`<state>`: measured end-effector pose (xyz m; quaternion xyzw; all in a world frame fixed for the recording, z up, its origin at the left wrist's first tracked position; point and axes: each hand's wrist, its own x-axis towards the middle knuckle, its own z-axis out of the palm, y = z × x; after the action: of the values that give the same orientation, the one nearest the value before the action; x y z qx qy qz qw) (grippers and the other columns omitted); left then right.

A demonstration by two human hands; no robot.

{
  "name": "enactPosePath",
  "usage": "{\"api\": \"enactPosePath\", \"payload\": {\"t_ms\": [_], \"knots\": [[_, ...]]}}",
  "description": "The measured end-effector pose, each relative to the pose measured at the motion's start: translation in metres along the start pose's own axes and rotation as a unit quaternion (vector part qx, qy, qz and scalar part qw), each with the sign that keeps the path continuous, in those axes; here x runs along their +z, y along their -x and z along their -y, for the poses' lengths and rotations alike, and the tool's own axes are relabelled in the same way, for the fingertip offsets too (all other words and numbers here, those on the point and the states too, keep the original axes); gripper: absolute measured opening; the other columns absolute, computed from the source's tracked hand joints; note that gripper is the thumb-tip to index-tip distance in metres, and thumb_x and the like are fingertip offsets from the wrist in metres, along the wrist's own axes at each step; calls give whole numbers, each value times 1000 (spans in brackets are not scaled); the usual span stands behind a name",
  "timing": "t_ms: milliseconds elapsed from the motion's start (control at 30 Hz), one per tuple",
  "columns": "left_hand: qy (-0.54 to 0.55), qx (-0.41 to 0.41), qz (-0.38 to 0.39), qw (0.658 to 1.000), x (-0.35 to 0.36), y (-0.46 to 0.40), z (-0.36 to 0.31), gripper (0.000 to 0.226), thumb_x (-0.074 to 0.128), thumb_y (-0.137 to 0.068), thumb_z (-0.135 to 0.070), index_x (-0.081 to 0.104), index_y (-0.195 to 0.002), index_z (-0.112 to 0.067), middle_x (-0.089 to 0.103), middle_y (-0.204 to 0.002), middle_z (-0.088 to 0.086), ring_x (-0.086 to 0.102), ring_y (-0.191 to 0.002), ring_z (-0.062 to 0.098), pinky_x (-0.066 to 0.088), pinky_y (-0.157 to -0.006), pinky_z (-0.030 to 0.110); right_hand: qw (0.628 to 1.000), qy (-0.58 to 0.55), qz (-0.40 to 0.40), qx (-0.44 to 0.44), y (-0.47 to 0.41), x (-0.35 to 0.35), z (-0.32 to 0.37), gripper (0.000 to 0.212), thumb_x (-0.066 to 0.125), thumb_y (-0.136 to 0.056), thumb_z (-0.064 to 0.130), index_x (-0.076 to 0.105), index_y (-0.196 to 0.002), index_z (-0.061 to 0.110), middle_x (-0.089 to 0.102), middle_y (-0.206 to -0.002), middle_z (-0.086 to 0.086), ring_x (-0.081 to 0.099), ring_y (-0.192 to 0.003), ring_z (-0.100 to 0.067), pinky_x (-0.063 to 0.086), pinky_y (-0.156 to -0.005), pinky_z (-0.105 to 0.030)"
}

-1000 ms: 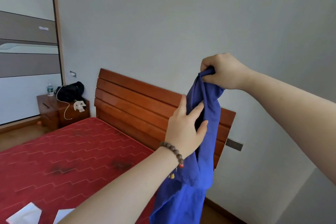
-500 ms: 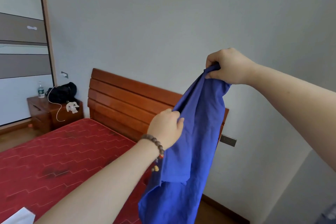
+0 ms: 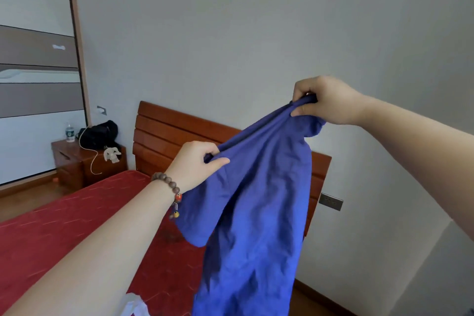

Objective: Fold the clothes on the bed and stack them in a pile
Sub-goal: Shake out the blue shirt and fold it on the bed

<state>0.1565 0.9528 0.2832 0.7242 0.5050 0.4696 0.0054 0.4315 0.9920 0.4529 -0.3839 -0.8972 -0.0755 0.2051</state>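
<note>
A blue shirt (image 3: 259, 213) hangs in the air in front of me, above the right side of the red bed (image 3: 64, 233). My right hand (image 3: 325, 100) grips its top edge up high. My left hand (image 3: 197, 164), with a bead bracelet on the wrist, pinches the same edge lower and to the left. The edge is stretched between both hands, and one short sleeve droops below my left hand. A bit of white cloth (image 3: 134, 305) shows at the bottom edge on the bed.
A wooden headboard (image 3: 174, 136) stands against the grey wall. To the left is a wooden nightstand (image 3: 77, 161) with a water bottle (image 3: 69, 133), a black bag (image 3: 100, 133) and a white cord. A wardrobe (image 3: 36, 72) fills the far left.
My left hand slid left along the shirt's top edge, away from my right hand, spreading the shirt wider. The view shifted slightly.
</note>
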Motion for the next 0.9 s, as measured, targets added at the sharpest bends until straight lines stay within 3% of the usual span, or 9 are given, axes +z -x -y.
{"api": "enactPosePath", "payload": {"t_ms": [133,267,467,633,733,900], "knots": [[-7,-6,17,1000,12,22,6,44,75,-81,-24,41,-53,-26,37,-47,-9,43,-52,5,30,-52,17,997,35,60,-16,-9,-2,13,14,75,-80,15,62,-78,22,66,-80,1,61,-77,-23,50,-69,-37],[-4,-18,21,1000,29,45,15,55,70,-85,-25,28,-49,-22,28,-46,-8,33,-44,11,22,-46,22,999,28,39,-23,-16,-4,20,12,74,-80,14,63,-80,19,67,-82,-2,63,-78,-28,53,-69,-43],[-7,-65,41,997,37,71,35,53,73,-81,-33,37,-49,-11,33,-46,-5,32,-45,10,25,-47,23,998,38,43,-3,-19,1,17,11,74,-81,13,64,-83,16,66,-85,-1,61,-82,-25,51,-72,-40],[3,-103,30,994,21,85,51,60,79,-78,-26,28,-48,-19,22,-45,-8,26,-45,11,19,-48,24,998,20,21,52,-11,-4,2,12,73,-80,13,62,-77,15,59,-74,6,53,-73,-16,39,-60,-22],[20,-134,-18,991,3,84,55,64,80,-77,-27,23,-49,-19,16,-47,-8,20,-46,10,14,-49,26,995,3,19,98,-1,-5,-10,16,70,-79,11,57,-71,11,57,-72,0,49,-68,-17,38,-57,-25],[53,-124,-78,988,-24,65,52,64,78,-79,-25,21,-52,-19,15,-47,-9,19,-44,7,15,-48,23,991,-26,26,126,14,2,-24,11,65,-77,3,56,-75,9,64,-84,-9,53,-75,-23,42,-63,-29]]}}
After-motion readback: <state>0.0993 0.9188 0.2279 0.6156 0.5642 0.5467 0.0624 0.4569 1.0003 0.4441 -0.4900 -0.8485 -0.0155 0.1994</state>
